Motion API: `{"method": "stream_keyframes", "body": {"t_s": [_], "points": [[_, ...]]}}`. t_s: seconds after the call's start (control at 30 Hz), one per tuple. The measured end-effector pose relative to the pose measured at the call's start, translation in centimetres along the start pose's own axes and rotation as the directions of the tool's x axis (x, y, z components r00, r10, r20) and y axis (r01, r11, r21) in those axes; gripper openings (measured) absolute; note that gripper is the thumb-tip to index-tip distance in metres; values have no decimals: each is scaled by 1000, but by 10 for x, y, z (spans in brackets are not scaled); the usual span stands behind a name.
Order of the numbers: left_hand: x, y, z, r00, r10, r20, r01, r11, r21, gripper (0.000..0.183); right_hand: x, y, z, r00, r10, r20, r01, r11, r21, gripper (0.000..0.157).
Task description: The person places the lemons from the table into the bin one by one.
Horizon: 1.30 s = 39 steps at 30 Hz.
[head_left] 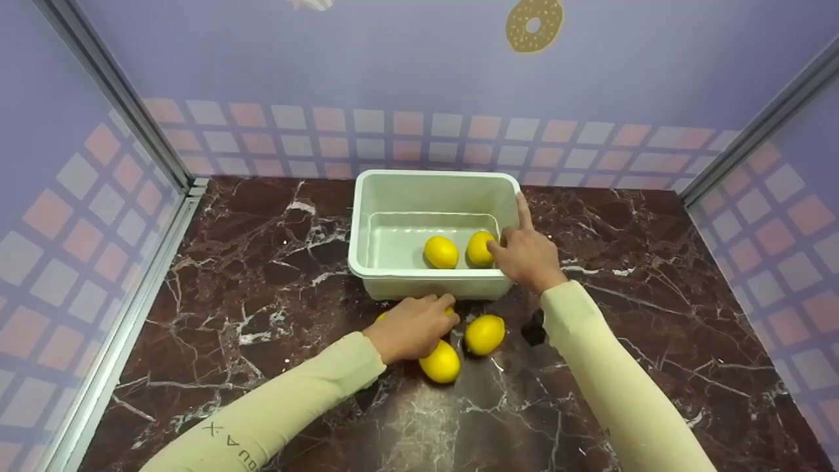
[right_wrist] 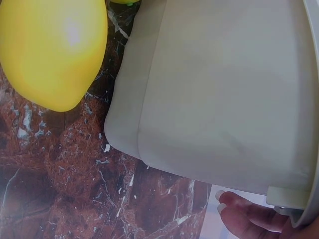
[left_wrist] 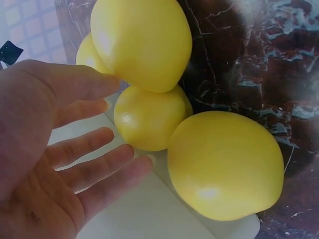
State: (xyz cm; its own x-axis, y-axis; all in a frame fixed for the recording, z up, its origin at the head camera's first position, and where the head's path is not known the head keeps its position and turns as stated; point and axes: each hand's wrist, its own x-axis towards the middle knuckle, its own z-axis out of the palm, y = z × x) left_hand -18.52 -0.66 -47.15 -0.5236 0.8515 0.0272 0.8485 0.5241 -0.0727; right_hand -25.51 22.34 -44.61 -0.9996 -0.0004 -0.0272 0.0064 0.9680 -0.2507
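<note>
A white plastic bin (head_left: 436,272) stands against the tabletop's far side, with two lemons inside, one left (head_left: 441,252) and one right (head_left: 482,249). My right hand (head_left: 529,257) grips the bin's right wall, thumb over the rim and index finger stretched along it. In the right wrist view, other fingertips (right_wrist: 244,214) show beneath the rim. My left hand (head_left: 416,326) reaches over several lemons in front of the bin. Its fingers (left_wrist: 107,172) are spread and relaxed beside a lemon (left_wrist: 149,119), the thumb near a larger-looking one (left_wrist: 142,40). Two lemons lie to its right, nearer (head_left: 440,362) and farther (head_left: 485,335).
Everything stands on a dark red marbled tabletop (head_left: 262,373). Purple walls (head_left: 419,65) with pink and white squares close it in at the back and sides. A small black piece (head_left: 534,330) shows beside the right sleeve.
</note>
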Motion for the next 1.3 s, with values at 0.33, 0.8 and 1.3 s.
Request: {"method": "stream_keyframes", "body": {"t_s": [0.33,0.8,1.3], "points": [[2,0,7,1000,-12,26,12,1000,-19,23,0,0,0,1000,-1,3,1,1000,1,42],[5,2,14,999,-17,37,19,998,-59,27,0,-1,0,1000,3,14,-3,1000,3,41],[8,5,23,999,7,44,-3,997,-78,31,-1,0,0,1000,-8,-3,8,1000,5,40]]}}
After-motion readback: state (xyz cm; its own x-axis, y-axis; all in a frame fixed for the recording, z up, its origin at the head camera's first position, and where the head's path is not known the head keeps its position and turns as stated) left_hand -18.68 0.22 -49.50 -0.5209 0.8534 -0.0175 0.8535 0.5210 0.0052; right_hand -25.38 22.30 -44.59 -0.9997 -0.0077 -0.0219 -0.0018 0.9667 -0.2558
